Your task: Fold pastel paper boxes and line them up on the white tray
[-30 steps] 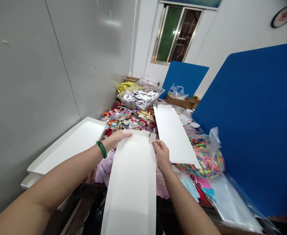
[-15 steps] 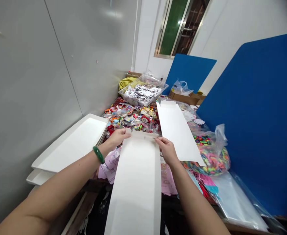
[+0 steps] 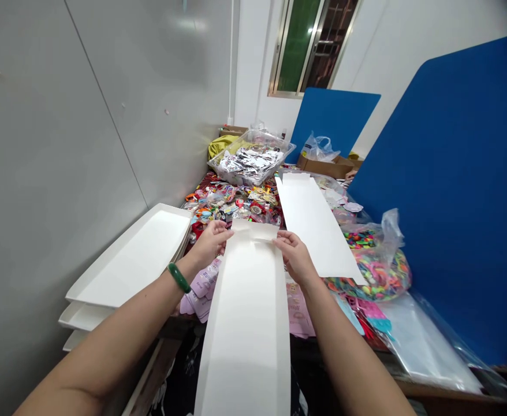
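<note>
A long white cardboard sheet with raised side edges stretches from the bottom of the view to the table's front. My left hand, below a green bangle, pinches its far left corner. At the far right corner, my right hand closes its fingers on the card's edge. Between the hands, the end flap stands up. Another white card, flat and unfolded, lies beyond my right hand. Stacked white trays sit on the left.
Small colourful items cover the table behind the card. A clear bin holds white pieces. Pink cards lie under my right forearm. Plastic bags are at the right, beside a blue panel. A grey wall borders the left.
The end flap between my hands stands more upright, and the small tab at the left corner no longer sticks out. My left hand has shifted slightly; the view has moved a little.
</note>
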